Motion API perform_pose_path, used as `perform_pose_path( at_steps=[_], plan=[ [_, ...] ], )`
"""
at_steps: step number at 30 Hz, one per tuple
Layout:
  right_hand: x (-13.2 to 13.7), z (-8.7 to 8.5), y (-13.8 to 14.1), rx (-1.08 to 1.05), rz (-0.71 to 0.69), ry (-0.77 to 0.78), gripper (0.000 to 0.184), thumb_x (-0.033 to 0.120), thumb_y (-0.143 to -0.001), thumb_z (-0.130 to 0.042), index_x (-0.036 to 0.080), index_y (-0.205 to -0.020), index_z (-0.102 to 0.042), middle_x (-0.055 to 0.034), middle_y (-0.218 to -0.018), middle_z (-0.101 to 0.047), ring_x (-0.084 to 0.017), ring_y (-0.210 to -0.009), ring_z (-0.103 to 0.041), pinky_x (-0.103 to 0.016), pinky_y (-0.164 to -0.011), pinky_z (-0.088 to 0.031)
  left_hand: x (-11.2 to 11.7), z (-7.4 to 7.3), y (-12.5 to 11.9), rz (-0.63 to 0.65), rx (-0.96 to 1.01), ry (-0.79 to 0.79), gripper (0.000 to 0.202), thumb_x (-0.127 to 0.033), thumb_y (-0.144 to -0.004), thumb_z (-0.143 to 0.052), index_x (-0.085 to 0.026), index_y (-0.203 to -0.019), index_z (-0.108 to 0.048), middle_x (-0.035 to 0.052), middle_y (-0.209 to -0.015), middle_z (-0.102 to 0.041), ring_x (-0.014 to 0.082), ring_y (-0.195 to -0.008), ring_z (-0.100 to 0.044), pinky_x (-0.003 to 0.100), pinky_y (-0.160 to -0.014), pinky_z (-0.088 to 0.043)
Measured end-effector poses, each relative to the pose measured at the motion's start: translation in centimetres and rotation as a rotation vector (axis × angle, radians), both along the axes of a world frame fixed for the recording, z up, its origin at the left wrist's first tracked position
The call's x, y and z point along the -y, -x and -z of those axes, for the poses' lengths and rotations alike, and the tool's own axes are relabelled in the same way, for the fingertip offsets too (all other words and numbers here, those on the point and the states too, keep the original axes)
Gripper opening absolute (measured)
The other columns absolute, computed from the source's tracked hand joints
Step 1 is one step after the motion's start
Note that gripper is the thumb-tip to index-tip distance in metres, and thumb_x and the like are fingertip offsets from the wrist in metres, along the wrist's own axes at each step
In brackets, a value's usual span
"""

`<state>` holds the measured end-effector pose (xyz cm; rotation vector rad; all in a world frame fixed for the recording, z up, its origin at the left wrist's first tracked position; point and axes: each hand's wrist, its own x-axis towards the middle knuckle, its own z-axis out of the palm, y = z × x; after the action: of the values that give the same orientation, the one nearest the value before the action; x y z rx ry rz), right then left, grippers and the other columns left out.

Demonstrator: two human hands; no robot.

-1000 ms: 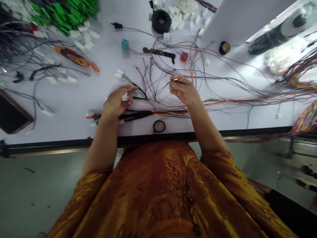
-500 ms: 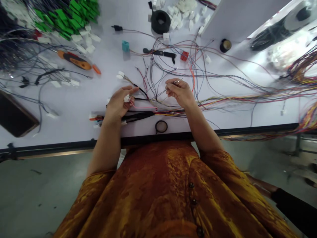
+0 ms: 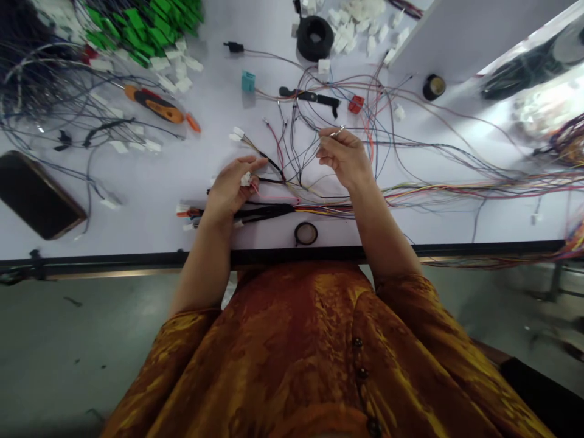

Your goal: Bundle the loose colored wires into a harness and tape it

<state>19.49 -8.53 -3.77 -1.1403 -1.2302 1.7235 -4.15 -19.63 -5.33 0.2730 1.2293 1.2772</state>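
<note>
My left hand (image 3: 232,182) is closed around a white connector (image 3: 246,179) with a pink wire (image 3: 274,196) running out to the right. Between the thumb and fingers of my right hand (image 3: 343,155) is a thin wire with a metal terminal (image 3: 337,131) at its tip. A wire harness (image 3: 314,208) lies along the table under and between both hands, its left branches wrapped in black tape. Just beyond my left hand rests another white connector (image 3: 236,134) on short wires. Several loose terminal-ended wires (image 3: 292,140) fan out between the hands.
A teal connector (image 3: 248,81), a red connector (image 3: 356,104) and a black folding tool (image 3: 310,97) lie farther back. An orange-handled screwdriver (image 3: 155,104) and a phone (image 3: 39,194) are at left. Tape rolls (image 3: 314,38) and piles of green connectors (image 3: 146,27) sit at the back.
The whole view has shifted, so the table things appear farther right. My right hand has moved slightly away from my body with the wire terminal; my left hand keeps the white connector.
</note>
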Motion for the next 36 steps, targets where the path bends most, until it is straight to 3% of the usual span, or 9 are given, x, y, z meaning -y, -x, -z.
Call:
perform_pose_path(
  at_steps=[7, 13, 18, 20, 22, 27, 29, 33, 36],
  plan=[
    [0.7, -0.9, -0.7, -0.18, -0.019, 0.159, 0.033, 0.039, -0.074, -0.083, 0.024, -0.085, -0.056, 0.0074, -0.075, -0.065, -0.008, -0.064, -0.066, -0.021, -0.064, -0.058, 0.2, 0.0, -0.2, -0.011, -0.015, 0.001, 0.015, -0.009, -0.081, -0.057, -0.018, -0.09, -0.066, 0.0087, -0.109, -0.075, 0.0056, -0.051, -0.05, 0.019, -0.046, -0.042],
    [2.0, -1.4, 0.0, -0.062, -0.016, 0.004, 0.028, 0.046, -0.083, -0.076, 0.025, -0.094, -0.06, 0.003, -0.094, -0.074, -0.005, -0.055, -0.058, -0.02, -0.052, -0.052, 0.8, -0.7, -0.7, -0.007, -0.109, -0.052, 0.013, -0.014, -0.084, -0.057, -0.019, -0.087, -0.069, 0.0083, -0.105, -0.076, 0.0073, -0.054, -0.051, 0.02, -0.049, -0.041],
    [3.3, -2.1, 1.3, -0.072, -0.054, -0.07, 0.031, 0.049, -0.083, -0.075, 0.025, -0.099, -0.062, 0.0016, -0.101, -0.074, -0.004, -0.052, -0.054, -0.019, -0.047, -0.047, 0.1, -3.7, -2.3, 0.225, -0.236, -0.16, 0.017, -0.012, -0.084, -0.055, -0.016, -0.08, -0.071, 0.0088, -0.11, -0.075, 0.0054, -0.052, -0.049, 0.019, -0.045, -0.036],
    [3.4, -2.2, 1.8, -0.049, -0.069, -0.064, 0.034, 0.051, -0.083, -0.075, 0.026, -0.1, -0.061, 0.001, -0.101, -0.073, -0.005, -0.055, -0.057, -0.02, -0.048, -0.047, -0.6, -4.5, -3.1, 0.358, -0.238, -0.143, 0.019, -0.008, -0.082, -0.055, -0.015, -0.079, -0.072, 0.0087, -0.101, -0.075, 0.0054, -0.05, -0.049, 0.019, -0.045, -0.035],
    [3.3, -1.8, 1.8, -0.015, -0.078, -0.064, 0.036, 0.052, -0.083, -0.074, 0.026, -0.104, -0.06, 0.001, -0.096, -0.071, -0.007, -0.058, -0.059, -0.02, -0.048, -0.047, -1.4, -4.4, -3.5, 0.397, -0.207, -0.12, 0.02, -0.005, -0.081, -0.055, -0.013, -0.078, -0.072, 0.0075, -0.085, -0.072, 0.0064, -0.05, -0.052, 0.02, -0.046, -0.036],
    [3.5, 0.2, -1.2, 0.187, -0.142, -0.166, 0.034, 0.045, -0.082, -0.074, 0.025, -0.106, -0.06, 0.0052, -0.072, -0.061, -0.008, -0.052, -0.052, -0.022, -0.047, -0.042, -1.9, -2.2, -1.7, 0.028, -0.09, -0.158, 0.026, -0.007, -0.088, -0.05, -0.014, -0.072, -0.069, 0.0046, -0.072, -0.063, 0.0064, -0.051, -0.048, 0.021, -0.048, -0.038],
    [3.9, 0.1, -2.8, 0.337, -0.16, -0.263, 0.032, 0.04, -0.08, -0.075, 0.024, -0.105, -0.061, 0.0033, -0.076, -0.063, -0.011, -0.059, -0.055, -0.024, -0.054, -0.046, -1.8, -1.8, -0.8, -0.034, -0.043, -0.118, 0.025, -0.011, -0.09, -0.051, -0.016, -0.073, -0.069, 0.0041, -0.074, -0.062, 0.0061, -0.05, -0.046, 0.022, -0.048, -0.039],
    [4.6, -2.6, -3.7, 0.616, -0.069, -0.608, 0.022, 0.037, -0.092, -0.06, 0.022, -0.108, -0.064, -0.0077, -0.108, -0.07, -0.023, -0.099, -0.063, -0.04, -0.086, -0.052, -1.5, -2.7, -0.2, -0.024, -0.005, -0.111, 0.024, -0.011, -0.091, -0.051, -0.016, -0.077, -0.069, 0.0047, -0.079, -0.064, 0.005, -0.049, -0.044, 0.021, -0.048, -0.039],
    [5.0, -4.5, -1.1, 0.734, -0.34, -0.711, 0.018, 0.03, -0.095, -0.055, 0.02, -0.099, -0.069, -0.0102, -0.106, -0.072, -0.028, -0.108, -0.062, -0.046, -0.1, -0.044, -1.4, -3.9, -0.6, -0.018, -0.037, -0.158, 0.024, -0.01, -0.092, -0.05, -0.015, -0.077, -0.069, 0.0055, -0.082, -0.064, 0.0048, -0.05, -0.043, 0.02, -0.049, -0.039]
  ],
)
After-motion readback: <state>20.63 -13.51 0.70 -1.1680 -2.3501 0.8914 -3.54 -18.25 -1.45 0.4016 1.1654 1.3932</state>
